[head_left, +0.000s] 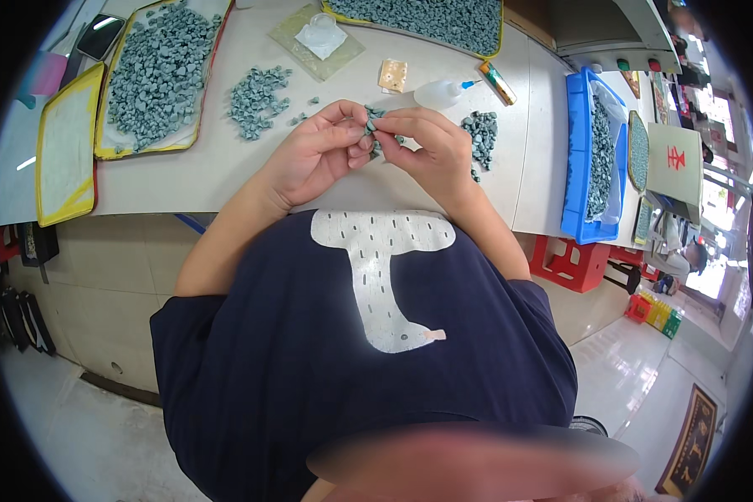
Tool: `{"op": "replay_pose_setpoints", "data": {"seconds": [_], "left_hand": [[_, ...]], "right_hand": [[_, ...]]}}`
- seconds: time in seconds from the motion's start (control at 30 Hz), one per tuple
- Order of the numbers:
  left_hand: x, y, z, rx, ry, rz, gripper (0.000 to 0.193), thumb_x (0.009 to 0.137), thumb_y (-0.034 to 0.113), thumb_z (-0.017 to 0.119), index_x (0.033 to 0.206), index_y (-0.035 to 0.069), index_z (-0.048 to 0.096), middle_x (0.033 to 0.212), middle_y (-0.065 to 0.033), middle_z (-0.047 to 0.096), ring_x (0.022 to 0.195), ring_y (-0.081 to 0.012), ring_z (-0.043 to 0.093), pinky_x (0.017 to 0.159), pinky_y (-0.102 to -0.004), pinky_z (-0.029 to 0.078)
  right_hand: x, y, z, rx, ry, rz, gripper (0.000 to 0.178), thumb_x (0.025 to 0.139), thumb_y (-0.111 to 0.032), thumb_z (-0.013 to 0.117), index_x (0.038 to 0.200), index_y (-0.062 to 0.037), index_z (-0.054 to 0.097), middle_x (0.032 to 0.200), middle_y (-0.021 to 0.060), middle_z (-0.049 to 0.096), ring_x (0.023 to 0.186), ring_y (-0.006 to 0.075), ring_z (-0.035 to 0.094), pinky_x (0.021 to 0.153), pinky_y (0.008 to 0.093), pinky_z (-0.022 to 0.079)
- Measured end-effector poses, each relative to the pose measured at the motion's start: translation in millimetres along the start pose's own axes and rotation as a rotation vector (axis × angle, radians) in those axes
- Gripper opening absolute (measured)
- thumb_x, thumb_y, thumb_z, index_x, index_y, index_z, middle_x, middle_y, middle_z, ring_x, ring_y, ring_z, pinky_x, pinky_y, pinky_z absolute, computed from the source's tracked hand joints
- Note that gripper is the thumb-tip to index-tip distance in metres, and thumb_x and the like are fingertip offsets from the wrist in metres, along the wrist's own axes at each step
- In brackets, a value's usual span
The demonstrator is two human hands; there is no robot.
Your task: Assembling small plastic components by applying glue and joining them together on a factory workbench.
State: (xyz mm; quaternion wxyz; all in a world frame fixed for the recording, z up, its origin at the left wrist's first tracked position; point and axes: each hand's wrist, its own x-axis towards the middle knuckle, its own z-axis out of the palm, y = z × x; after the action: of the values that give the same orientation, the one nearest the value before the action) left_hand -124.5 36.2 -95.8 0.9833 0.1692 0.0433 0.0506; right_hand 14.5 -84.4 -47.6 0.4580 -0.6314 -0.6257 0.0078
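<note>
My left hand [316,157] and my right hand [435,151] meet over the white table, fingertips almost touching. Between them is a small grey-green piece [370,125], pinched by the fingers of both hands; its exact kind is too small to make out. More such pieces lie under and behind the fingertips, partly hidden. A loose pile of grey-green pieces [258,102] spreads to the left of my left hand. Close by my right hand sits a darker heap of pieces [480,138]. Behind that hand lies a white squeeze bottle [437,94] with a blue tip.
Yellow-rimmed trays hold many pieces, one at left [197,138] and one at the back [500,38]. An orange-and-green tube [498,82], a patterned card [393,75] and a flat greenish plate [289,38] lie behind. A blue bin [572,155] stands right, above a red stool [569,266].
</note>
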Motion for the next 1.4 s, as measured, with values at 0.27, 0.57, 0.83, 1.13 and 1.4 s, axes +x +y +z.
{"op": "replay_pose_setpoints", "data": {"seconds": [0.27, 0.57, 0.83, 1.13, 1.4], "left_hand": [[0.4, -1.6, 6.6, 0.009, 0.013, -0.025, 0.012, 0.091, 0.005, 0.052, 0.103, 0.007, 0.050, 0.084, -0.0048, 0.054, 0.077, -0.0146, 0.048, 0.072, -0.0255, 0.041], [2.2, -1.5, 3.4, 0.027, 0.024, -0.034, 0.012, 0.091, 0.005, 0.054, 0.102, 0.008, 0.050, 0.084, -0.0035, 0.053, 0.077, -0.0139, 0.047, 0.072, -0.0253, 0.041], [3.3, -2.6, 9.8, 0.118, 0.041, 0.026, 0.014, 0.091, 0.006, 0.057, 0.104, 0.007, 0.051, 0.087, -0.0043, 0.056, 0.077, -0.0132, 0.050, 0.073, -0.0253, 0.043], [4.3, -15.5, 54.5, 1.216, 0.254, 0.685, 0.016, 0.082, 0.002, 0.068, 0.097, 0.001, 0.063, 0.087, -0.0087, 0.067, 0.074, -0.0166, 0.063, 0.067, -0.0261, 0.051], [9.5, -24.2, 75.9, 1.756, 0.211, 1.209, 0.021, 0.071, -0.004, 0.074, 0.089, 0.001, 0.066, 0.082, -0.0096, 0.068, 0.071, -0.0224, 0.066, 0.066, -0.0293, 0.054]], "right_hand": [[-3.5, 5.2, -3.4, -0.035, -0.027, -0.162, 0.023, 0.064, 0.008, 0.073, 0.084, -0.0006, 0.066, 0.082, 0.0092, 0.066, 0.069, 0.0198, 0.064, 0.057, 0.0271, 0.052], [-1.1, 16.3, -5.7, -0.021, -0.091, -0.255, 0.027, 0.059, 0.007, 0.075, 0.083, 0.0001, 0.065, 0.082, 0.0100, 0.064, 0.069, 0.0230, 0.063, 0.060, 0.0308, 0.051], [-6.1, 7.8, -7.9, 0.030, -0.051, -0.063, 0.021, 0.064, 0.008, 0.073, 0.081, -0.0013, 0.064, 0.083, 0.0095, 0.067, 0.068, 0.0212, 0.064, 0.058, 0.0267, 0.052], [-1.5, -4.5, -27.1, -0.013, 0.147, -0.135, 0.025, 0.065, 0.010, 0.073, 0.085, 0.0003, 0.063, 0.083, 0.0112, 0.068, 0.070, 0.0194, 0.065, 0.058, 0.0255, 0.053], [-12.1, -10.6, -41.9, 0.011, 0.204, -0.189, 0.027, 0.064, 0.012, 0.072, 0.086, 0.0012, 0.062, 0.084, 0.0125, 0.068, 0.072, 0.0202, 0.065, 0.059, 0.0260, 0.053]]}}
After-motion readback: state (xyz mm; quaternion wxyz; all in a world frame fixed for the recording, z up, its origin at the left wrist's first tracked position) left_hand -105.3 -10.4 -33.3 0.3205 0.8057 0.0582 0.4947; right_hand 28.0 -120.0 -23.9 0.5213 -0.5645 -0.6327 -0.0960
